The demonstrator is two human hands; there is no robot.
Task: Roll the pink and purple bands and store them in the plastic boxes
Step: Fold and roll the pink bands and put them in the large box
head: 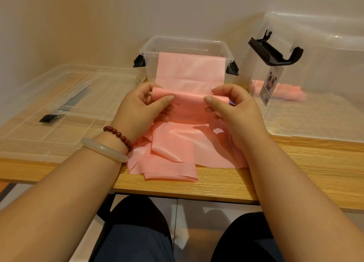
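A long pink band [189, 72] drapes over the front rim of a small clear plastic box [149, 47] and piles in loose folds on the wooden table near me. My left hand [137, 112] and my right hand [234, 112] each pinch one end of a rolled fold of the band between thumb and fingers, just in front of the box. A sliver of purple [232, 104] shows beside my right thumb. Several rolled pink bands [285, 93] lie inside the big clear box [325, 45] on the right.
A clear lid [65, 104] with a black latch lies flat on the left of the table. The big box carries a black handle [273, 51] and a panda label. The table's front edge [197, 192] runs just above my knees. A wall stands close behind.
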